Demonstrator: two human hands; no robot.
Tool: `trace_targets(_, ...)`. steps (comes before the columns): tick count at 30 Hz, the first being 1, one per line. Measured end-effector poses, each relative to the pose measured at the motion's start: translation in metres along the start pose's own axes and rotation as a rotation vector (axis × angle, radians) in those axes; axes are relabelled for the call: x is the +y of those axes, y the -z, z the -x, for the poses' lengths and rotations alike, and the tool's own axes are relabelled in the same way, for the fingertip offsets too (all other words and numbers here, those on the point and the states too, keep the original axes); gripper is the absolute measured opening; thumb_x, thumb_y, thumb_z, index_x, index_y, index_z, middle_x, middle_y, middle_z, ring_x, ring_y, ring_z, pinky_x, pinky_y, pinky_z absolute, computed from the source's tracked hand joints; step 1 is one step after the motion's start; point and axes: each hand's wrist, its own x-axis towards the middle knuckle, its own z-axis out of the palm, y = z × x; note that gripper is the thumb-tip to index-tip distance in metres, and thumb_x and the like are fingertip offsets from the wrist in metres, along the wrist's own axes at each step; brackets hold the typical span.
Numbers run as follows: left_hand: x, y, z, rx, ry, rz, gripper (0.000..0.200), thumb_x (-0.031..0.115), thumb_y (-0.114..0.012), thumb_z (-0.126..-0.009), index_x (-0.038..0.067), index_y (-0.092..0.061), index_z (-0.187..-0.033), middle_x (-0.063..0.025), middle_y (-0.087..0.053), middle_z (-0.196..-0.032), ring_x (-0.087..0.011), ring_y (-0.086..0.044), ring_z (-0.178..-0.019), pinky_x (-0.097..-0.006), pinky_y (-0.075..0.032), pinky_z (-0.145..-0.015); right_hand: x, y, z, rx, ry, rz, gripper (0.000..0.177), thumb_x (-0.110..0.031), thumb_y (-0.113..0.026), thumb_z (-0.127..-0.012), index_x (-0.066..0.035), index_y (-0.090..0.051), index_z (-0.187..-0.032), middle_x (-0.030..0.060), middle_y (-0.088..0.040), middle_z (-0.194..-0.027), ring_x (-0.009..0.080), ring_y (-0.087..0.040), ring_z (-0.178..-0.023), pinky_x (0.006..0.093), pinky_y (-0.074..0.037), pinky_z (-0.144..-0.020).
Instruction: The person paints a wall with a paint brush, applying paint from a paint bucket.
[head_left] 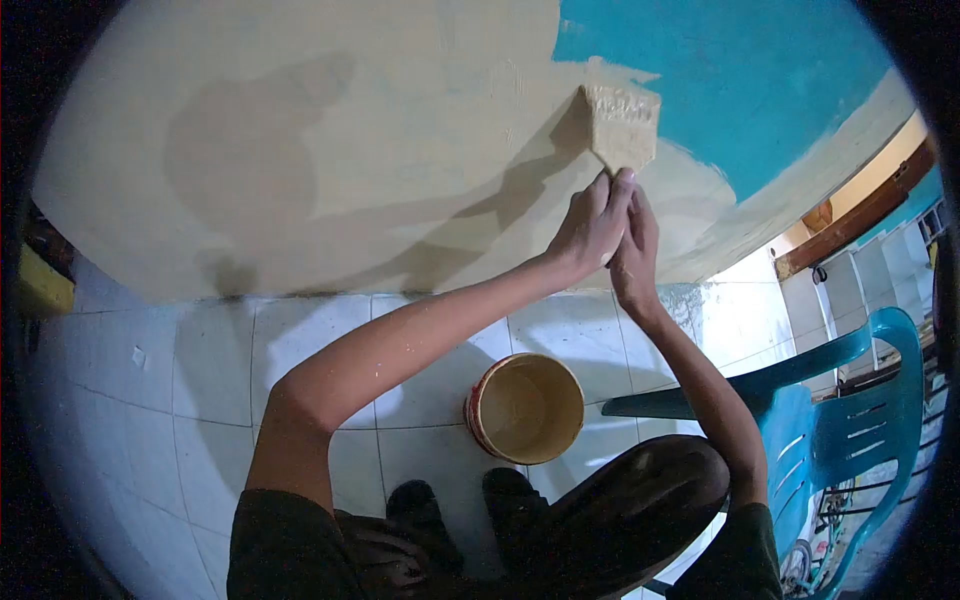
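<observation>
The floor (pixel 420 440) has glossy, smooth pale tiles. The chair (pixel 868 430) is shiny plastic. Wet paint coats the brush's bristles (pixel 624 104) thickly.

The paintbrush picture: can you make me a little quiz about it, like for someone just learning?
1. Pick one. What is held where the left hand and right hand meet?
A: a spoon
B: a paintbrush
C: a cup

2. True or false: the bucket stands on the chair.

3. Fill in the colour: the wall is partly cream and partly ____.

Key:
1. B
2. False, it is on the tiled floor.
3. blue
</observation>
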Motion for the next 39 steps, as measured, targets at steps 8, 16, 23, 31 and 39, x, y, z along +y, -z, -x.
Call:
trace_targets(8,-0.017,-0.009,-0.008,0.047,-0.029,-0.036,0.057,0.049,-0.036,-0.100,-0.006,-0.054,-0.101,-0.0342,-0.062,-0.089,-0.0506,-0.059,-0.090,-0.0525,-0.047,-0.076,0.010,0.009,-0.004,-0.049,-0.168,-0.027,0.033,-0.023,-0.044,-0.101,0.002,-0.049,-0.122,0.0092,-0.058,-0.108,0.0152,-0.052,-0.101,0.0288,-0.042,-0.091)
trace_targets(16,0.013,-0.010,-0.014,0.009,-0.085,0.094,0.057,0.048,-0.034,-0.100,-0.006,-0.054,-0.101,-0.0333,-0.062,-0.091,-0.0495,-0.060,-0.093,-0.0499,-0.047,-0.076,-0.008,0.013,-0.016,0.026,0.171,0.032,0.028,-0.020,-0.044,-0.100,0.001,-0.052,-0.117,0.0060,-0.056,-0.095,0.0120,-0.050,-0.087,0.0268,-0.043,-0.079)
trace_targets(23,-0.020,-0.006,0.013,-0.112,0.077,-0.012,0.059,0.050,-0.034,-0.099,-0.005,-0.056,-0.101,-0.0318,-0.063,-0.090,-0.0489,-0.060,-0.091,-0.0511,-0.047,-0.079,0.023,0.005,0.024,0.085,-0.130,0.022,0.030,-0.022,-0.044,-0.101,0.004,-0.052,-0.115,0.0083,-0.057,-0.094,0.0145,-0.051,-0.088,0.0292,-0.044,-0.080)
trace_targets(31,-0.033,-0.008,-0.001,-0.051,0.101,-0.104,0.057,0.050,-0.037,-0.099,-0.004,-0.056,-0.097,-0.0203,-0.063,-0.083,-0.0299,-0.059,-0.077,-0.0406,-0.047,-0.075,0.019,0.000,0.015,0.082,-0.088,0.086,0.028,-0.020,-0.042,-0.101,0.005,-0.052,-0.110,0.0102,-0.058,-0.092,0.0147,-0.052,-0.085,0.0291,-0.045,-0.080)
trace_targets(39,-0.005,-0.002,0.003,-0.029,-0.015,0.026,0.060,0.050,-0.035,-0.099,-0.005,-0.058,-0.097,-0.0321,-0.063,-0.090,-0.0479,-0.061,-0.093,-0.0491,-0.048,-0.079,0.003,0.002,0.007,0.064,0.004,0.068,0.025,-0.019,-0.043,-0.100,0.003,-0.051,-0.108,0.0109,-0.058,-0.089,0.0154,-0.051,-0.084,0.0297,-0.044,-0.078)
